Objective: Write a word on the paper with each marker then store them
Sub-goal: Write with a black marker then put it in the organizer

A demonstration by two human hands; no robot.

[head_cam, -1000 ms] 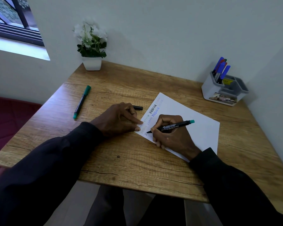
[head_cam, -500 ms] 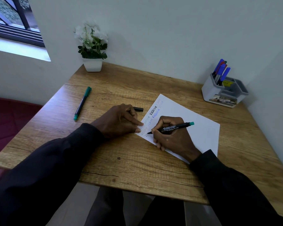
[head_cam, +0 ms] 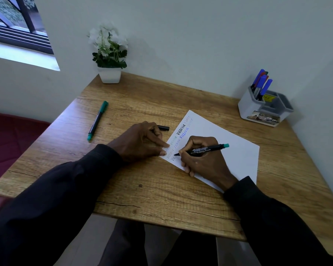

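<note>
A white sheet of paper point(head_cam: 227, 143) lies tilted on the wooden desk point(head_cam: 161, 191), with several copies of one word written along its left edge. My right hand point(head_cam: 202, 160) grips a black marker with a teal end point(head_cam: 206, 149), its tip touching the paper near the lowest, half-written word. My left hand point(head_cam: 140, 141) rests on the desk, fingertips pressing the paper's left corner, and a black cap point(head_cam: 164, 128) sticks out from behind its fingers. A second, capped green marker point(head_cam: 97, 120) lies on the desk to the left.
A grey-white organiser point(head_cam: 261, 108) with several blue and red markers standing in it sits at the back right corner. A white pot with a flowering plant point(head_cam: 109, 58) stands at the back left. Walls close the desk at the back and right.
The marker tip has shifted slightly to the right along the lowest line of writing. The left hand stays on the paper's corner.
</note>
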